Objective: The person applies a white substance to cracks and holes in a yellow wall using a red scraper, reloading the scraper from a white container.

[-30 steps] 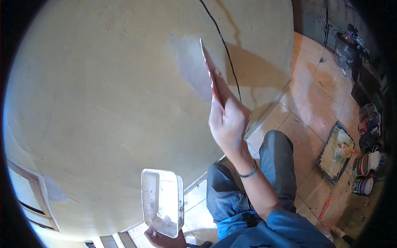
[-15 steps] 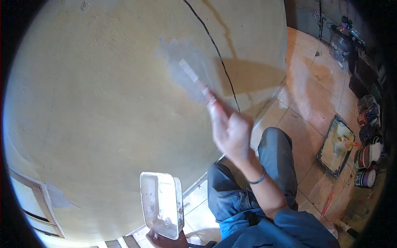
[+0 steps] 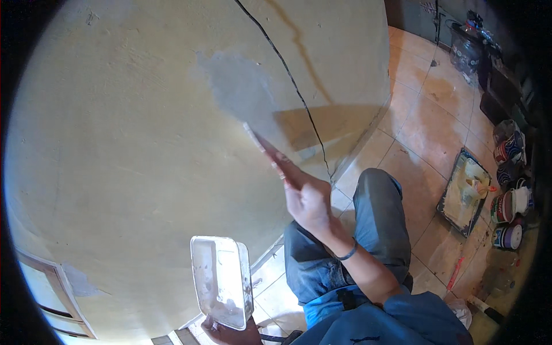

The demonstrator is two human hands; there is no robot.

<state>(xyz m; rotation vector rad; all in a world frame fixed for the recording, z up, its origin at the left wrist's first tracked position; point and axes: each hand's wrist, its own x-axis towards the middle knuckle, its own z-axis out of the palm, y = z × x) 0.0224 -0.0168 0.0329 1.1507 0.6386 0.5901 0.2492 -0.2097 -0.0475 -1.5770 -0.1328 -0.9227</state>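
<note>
My right hand (image 3: 310, 201) is closed around a thin flat putty scraper (image 3: 256, 138), whitish along its edge with reddish patches. The scraper is seen almost edge-on. Its tip lies over the lower edge of a smooth grey patch (image 3: 236, 86) on the yellowish wall (image 3: 144, 172); whether it touches the wall I cannot tell. At the bottom, my left hand (image 3: 233, 334) grips the lower end of a white rectangular plastic tub (image 3: 244, 270). The tub is tilted with its opening facing me, and whitish smears coat the inside.
A dark crack-like line (image 3: 299, 95) runs down the wall. On the tiled floor at right lies a paint tray (image 3: 460, 215) with cream paint, beside several paint pots (image 3: 506, 237). A dark bucket (image 3: 466, 52) stands farther back. A window frame (image 3: 54, 287) is at lower left.
My right hand and the scraper have moved down the wall, away from the grey patch's middle, and the scraper has turned more edge-on. My left hand still holds the tub.
</note>
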